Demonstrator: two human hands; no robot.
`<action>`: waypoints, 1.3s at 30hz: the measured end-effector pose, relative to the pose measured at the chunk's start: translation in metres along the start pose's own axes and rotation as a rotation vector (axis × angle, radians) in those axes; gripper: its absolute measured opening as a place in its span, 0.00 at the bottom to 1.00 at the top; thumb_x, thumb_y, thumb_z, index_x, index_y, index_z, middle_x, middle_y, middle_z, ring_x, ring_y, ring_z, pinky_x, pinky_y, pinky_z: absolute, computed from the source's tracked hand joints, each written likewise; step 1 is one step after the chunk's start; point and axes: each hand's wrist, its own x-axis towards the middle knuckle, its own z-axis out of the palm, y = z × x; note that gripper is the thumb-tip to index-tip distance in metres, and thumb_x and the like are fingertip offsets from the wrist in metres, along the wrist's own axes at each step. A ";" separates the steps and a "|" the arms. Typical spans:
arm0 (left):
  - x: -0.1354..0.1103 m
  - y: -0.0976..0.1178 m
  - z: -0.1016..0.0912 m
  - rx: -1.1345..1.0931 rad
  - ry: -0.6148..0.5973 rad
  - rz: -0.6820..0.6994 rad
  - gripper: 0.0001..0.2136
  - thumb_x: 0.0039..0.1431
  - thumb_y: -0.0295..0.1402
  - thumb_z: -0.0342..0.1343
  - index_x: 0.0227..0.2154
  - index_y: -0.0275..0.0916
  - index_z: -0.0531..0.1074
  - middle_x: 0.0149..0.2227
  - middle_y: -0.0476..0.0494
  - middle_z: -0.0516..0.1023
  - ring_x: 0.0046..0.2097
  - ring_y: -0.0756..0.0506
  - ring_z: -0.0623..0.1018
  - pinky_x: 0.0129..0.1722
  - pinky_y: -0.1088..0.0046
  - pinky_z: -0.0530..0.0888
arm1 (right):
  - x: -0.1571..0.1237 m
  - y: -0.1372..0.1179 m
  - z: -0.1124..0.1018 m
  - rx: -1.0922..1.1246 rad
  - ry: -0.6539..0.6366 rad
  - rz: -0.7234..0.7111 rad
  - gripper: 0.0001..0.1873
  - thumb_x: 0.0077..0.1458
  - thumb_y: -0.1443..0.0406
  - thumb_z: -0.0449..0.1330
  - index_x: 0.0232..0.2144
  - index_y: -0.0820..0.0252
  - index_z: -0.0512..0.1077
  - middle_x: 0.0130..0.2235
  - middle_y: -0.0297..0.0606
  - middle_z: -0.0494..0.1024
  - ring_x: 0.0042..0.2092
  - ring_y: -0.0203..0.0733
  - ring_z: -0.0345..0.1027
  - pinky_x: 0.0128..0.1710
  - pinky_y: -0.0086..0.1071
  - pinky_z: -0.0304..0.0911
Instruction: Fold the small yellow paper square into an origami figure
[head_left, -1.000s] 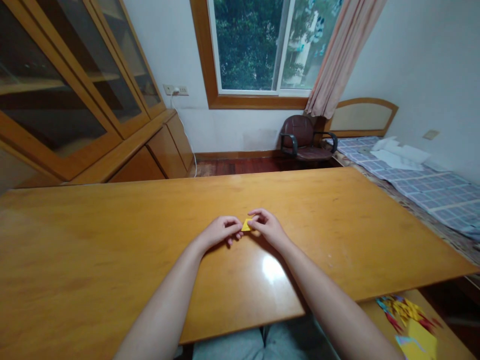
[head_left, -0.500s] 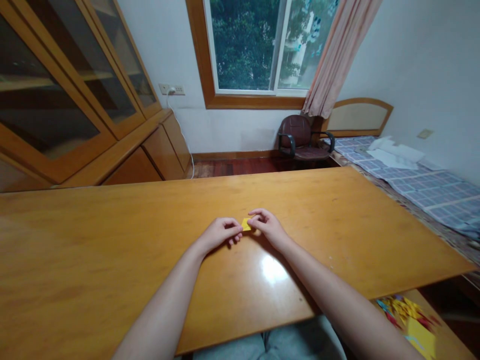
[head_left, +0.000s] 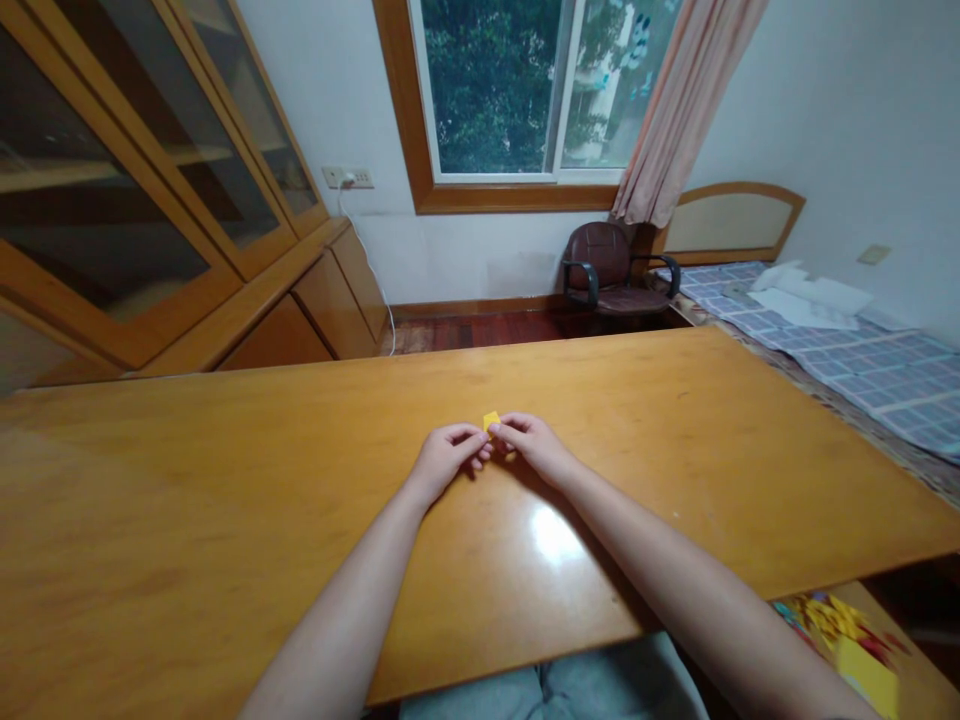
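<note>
A small yellow piece of paper (head_left: 490, 419) is held up between my hands, over the middle of the wooden table (head_left: 300, 480). My left hand (head_left: 450, 456) pinches its lower left edge between thumb and fingers. From the other side, my right hand (head_left: 531, 443) grips the lower right part with thumb and fingertips. The thumbs nearly meet below the paper. Its lower part is covered by my fingers, so I cannot tell how it is folded.
At the lower right, below tabletop height, lie a yellow sheet (head_left: 866, 675) and a pile of yellow and red pieces (head_left: 832, 618). A brown armchair (head_left: 604, 265) stands beyond the table, a bed (head_left: 840, 350) to the right, a glass-door cabinet (head_left: 172, 210) to the left.
My right thumb has moved down the paper, and my hands have come closer together. The paper now points upward above the fingertips. The view has shifted slightly.
</note>
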 end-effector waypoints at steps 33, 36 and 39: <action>0.001 0.002 0.001 0.018 -0.056 -0.042 0.19 0.48 0.47 0.64 0.27 0.32 0.73 0.26 0.42 0.78 0.25 0.50 0.75 0.27 0.75 0.71 | 0.000 0.010 0.005 0.016 0.227 -0.042 0.14 0.47 0.55 0.65 0.21 0.60 0.73 0.22 0.31 0.70 0.26 0.35 0.59 0.28 0.30 0.54; 0.002 0.002 0.000 0.010 -0.069 -0.040 0.18 0.48 0.46 0.64 0.28 0.33 0.73 0.27 0.42 0.78 0.26 0.50 0.75 0.28 0.75 0.72 | 0.001 0.011 0.003 0.016 0.230 -0.051 0.15 0.47 0.55 0.66 0.21 0.60 0.72 0.22 0.30 0.69 0.26 0.35 0.58 0.28 0.30 0.54; 0.003 0.000 -0.002 -0.009 -0.067 -0.036 0.19 0.48 0.46 0.63 0.30 0.33 0.74 0.28 0.42 0.78 0.26 0.49 0.76 0.28 0.74 0.73 | 0.002 0.012 0.001 0.047 0.244 -0.068 0.16 0.47 0.55 0.65 0.19 0.59 0.70 0.19 0.28 0.65 0.24 0.33 0.55 0.27 0.30 0.52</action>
